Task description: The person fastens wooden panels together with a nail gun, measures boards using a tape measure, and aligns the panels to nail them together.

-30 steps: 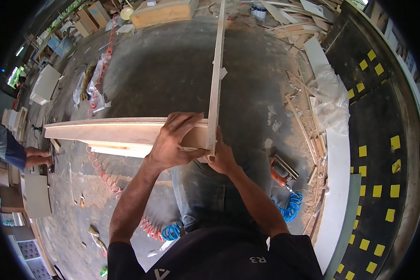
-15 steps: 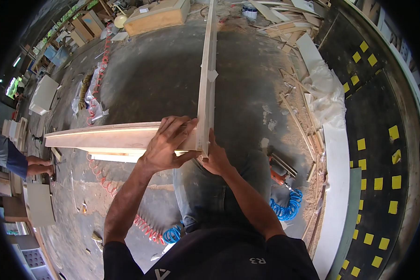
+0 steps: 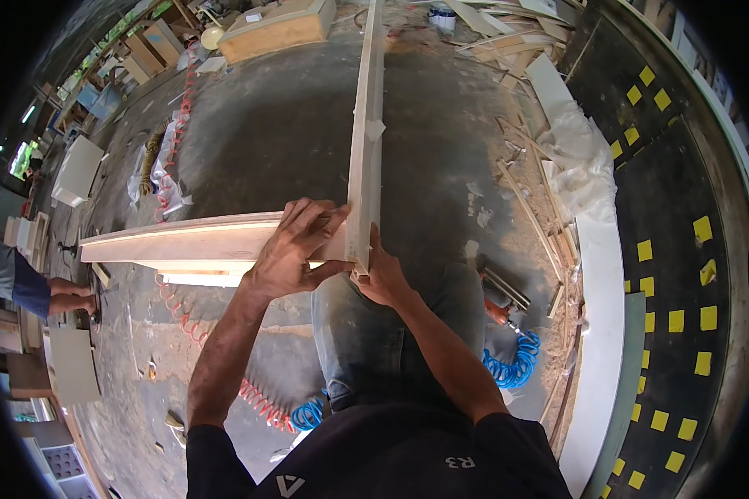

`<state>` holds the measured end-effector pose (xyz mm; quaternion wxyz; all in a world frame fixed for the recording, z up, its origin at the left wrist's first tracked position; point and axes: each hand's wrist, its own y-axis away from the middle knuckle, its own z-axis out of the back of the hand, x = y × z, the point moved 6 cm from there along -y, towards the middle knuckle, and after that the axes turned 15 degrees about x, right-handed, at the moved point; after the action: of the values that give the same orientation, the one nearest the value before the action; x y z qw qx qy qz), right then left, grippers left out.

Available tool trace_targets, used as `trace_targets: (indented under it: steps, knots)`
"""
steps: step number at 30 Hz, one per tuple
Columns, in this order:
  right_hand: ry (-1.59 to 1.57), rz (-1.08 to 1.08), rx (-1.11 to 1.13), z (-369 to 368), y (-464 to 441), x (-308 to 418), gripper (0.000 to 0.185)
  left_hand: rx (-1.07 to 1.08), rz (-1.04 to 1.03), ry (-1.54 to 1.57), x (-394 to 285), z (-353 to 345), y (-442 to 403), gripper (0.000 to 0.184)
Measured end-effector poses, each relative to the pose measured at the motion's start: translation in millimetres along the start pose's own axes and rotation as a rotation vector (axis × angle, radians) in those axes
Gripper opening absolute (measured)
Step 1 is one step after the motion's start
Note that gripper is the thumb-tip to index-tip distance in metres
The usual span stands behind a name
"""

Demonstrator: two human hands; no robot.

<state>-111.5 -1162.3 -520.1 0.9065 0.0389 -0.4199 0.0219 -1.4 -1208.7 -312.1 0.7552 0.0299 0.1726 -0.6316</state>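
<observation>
A long wooden board (image 3: pixel 175 241) runs out to the left and meets a second long board (image 3: pixel 364 125) that stretches away from me, forming a corner. Over the end of the left board, my left hand (image 3: pixel 295 249) is closed, its fingers on top and its thumb near the corner's lower edge. My right hand (image 3: pixel 384 270) grips the near end of the second board from the right, with its fingers partly hidden behind it. At the corner the two boards touch or nearly touch.
On the floor to my right lie a nail gun (image 3: pixel 499 299) and a blue coiled hose (image 3: pixel 514 362). A red coiled hose (image 3: pixel 183 320) crosses the left side. Wood scraps (image 3: pixel 516 41) are piled at the far right. Another person's legs (image 3: pixel 71 298) show at left.
Both hands and the boards' corner have shifted slightly up and to the left. My grip looks the same.
</observation>
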Motion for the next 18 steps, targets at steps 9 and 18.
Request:
trace_targets:
  steps: [9,18]
  knots:
    - [0.161,-0.036,-0.006,-7,-4,-5,0.105,0.004,-0.022,0.008,4,-2,0,0.083]
    - [0.224,0.007,-0.025,-8,-4,-5,0.103,-0.012,-0.027,0.024,3,0,-2,0.082]
